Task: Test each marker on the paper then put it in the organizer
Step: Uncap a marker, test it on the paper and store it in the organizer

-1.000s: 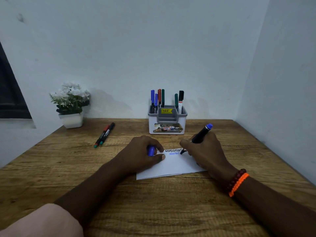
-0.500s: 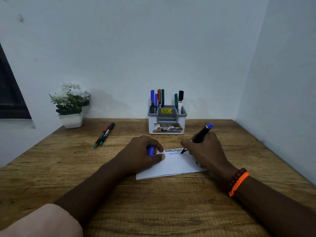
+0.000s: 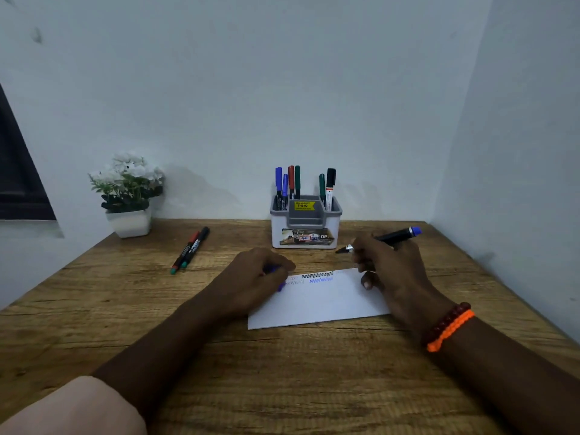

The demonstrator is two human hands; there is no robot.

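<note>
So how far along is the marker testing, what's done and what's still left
Six markers already stand in the organizer, and the paper carries black and blue scribbles. In hand: the right hand holds the uncapped blue marker above the paper; the left hand grips its blue cap. Left: cap and store it, then test the two markers lying on the table.

Orange and dark-red beaded bracelets

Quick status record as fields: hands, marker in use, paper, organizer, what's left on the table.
right hand: holds blue marker, uncapped, tip off the paper
left hand: rests on paper, holds blue cap
paper marks: black and blue zigzags
organizer: six markers standing in it
loose markers: two, left of organizer, on table
</note>
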